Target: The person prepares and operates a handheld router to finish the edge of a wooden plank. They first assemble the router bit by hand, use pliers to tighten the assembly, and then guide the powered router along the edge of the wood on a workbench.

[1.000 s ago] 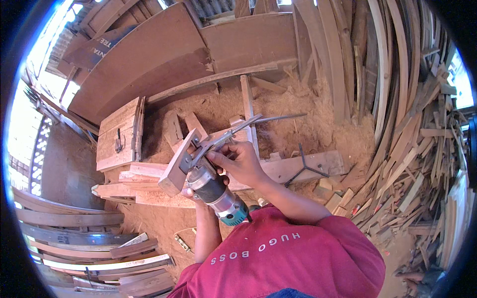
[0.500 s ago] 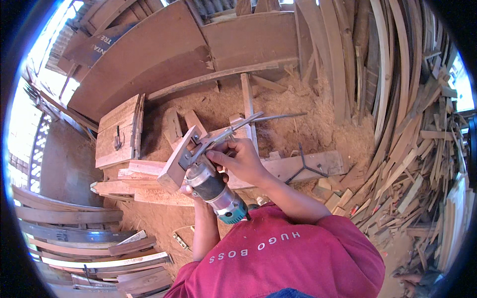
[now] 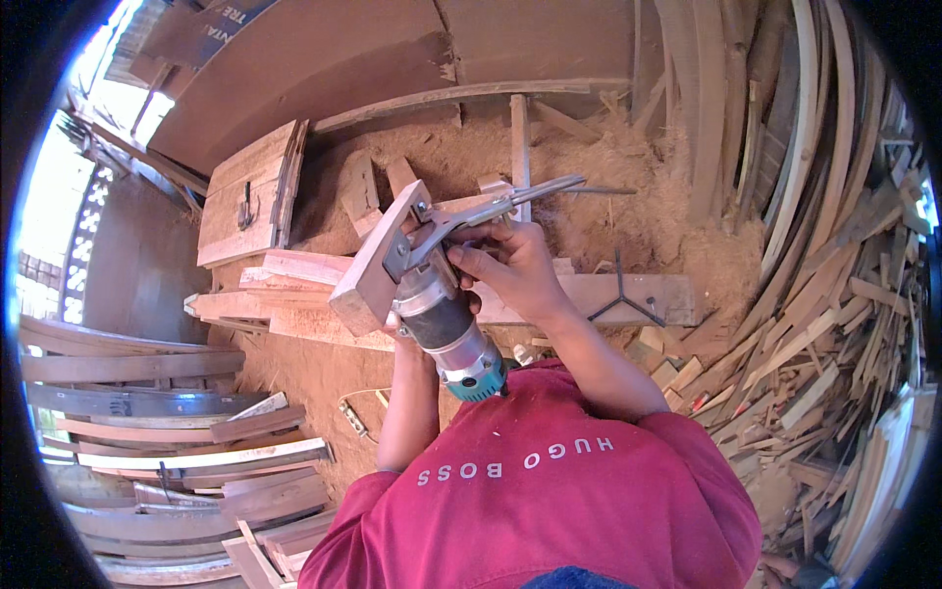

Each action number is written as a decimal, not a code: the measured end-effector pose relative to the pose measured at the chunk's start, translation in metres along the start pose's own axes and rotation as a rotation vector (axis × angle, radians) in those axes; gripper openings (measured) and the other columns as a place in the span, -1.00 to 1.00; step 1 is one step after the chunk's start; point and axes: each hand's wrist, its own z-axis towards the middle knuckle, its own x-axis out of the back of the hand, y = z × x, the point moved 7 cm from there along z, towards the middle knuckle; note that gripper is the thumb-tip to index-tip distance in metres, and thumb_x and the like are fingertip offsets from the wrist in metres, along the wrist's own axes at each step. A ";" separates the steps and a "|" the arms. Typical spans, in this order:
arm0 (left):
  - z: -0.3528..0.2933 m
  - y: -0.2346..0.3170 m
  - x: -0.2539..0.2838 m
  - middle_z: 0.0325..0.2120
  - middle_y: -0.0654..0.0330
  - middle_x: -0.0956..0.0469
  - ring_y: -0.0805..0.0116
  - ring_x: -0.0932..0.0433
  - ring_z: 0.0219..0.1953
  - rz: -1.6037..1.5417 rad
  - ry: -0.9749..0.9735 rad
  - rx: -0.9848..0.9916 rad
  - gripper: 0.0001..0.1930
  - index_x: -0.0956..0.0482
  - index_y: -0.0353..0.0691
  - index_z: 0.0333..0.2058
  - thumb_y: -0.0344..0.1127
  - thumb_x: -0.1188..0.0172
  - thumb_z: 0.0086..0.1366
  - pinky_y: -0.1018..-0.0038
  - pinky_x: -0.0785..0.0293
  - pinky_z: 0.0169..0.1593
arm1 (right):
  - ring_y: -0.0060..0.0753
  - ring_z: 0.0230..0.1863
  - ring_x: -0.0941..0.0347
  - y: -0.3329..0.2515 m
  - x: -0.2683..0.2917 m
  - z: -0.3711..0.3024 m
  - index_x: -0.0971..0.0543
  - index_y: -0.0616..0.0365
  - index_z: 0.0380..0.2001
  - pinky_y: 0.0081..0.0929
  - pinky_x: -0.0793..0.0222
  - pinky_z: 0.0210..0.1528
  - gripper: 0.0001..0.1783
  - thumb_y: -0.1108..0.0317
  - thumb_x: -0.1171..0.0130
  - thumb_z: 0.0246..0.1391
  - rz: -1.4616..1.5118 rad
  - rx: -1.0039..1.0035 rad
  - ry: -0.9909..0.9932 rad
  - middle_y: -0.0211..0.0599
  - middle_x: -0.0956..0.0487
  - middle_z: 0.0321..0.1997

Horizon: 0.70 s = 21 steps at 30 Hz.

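A trim router [image 3: 446,329] with a silver and black body and a teal end cap tilts up from my chest. Its head meets a wooden block [image 3: 371,267] that carries metal fittings with screws. My left hand [image 3: 394,324], mostly hidden behind the router, holds it from below. Beside the router's head my right hand [image 3: 508,267] is closed, thumb against fingers. What it pinches is hidden. Just above those fingers a long-handled metal tool [image 3: 496,206], like pliers, reaches from the block out to the right; its two long ends spread apart.
Planks [image 3: 299,285] lie beyond my hands, on the left. A wooden panel [image 3: 250,196] has a dark metal piece on it. A black three-armed wrench [image 3: 624,297] rests on a board. Sawdust [image 3: 589,157] covers the floor; piled offcuts [image 3: 785,393] lie right, stacked curved boards [image 3: 177,417] left.
My view has tilted and the scene sits shifted in it. Both hands, the router and the block appear a little higher and to the right. My hold looks the same.
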 end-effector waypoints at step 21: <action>0.000 -0.001 -0.006 0.01 -0.07 -0.41 0.05 -0.47 -0.03 -0.193 -0.144 0.008 0.08 -0.20 -0.32 0.23 0.23 -0.46 -0.14 0.07 -0.54 -0.15 | -0.62 -0.52 -0.48 0.006 0.001 -0.003 -0.59 0.34 -0.27 -0.59 -0.44 -0.67 -0.83 0.42 -0.26 0.16 -0.082 -0.044 0.034 -0.35 -0.55 -0.46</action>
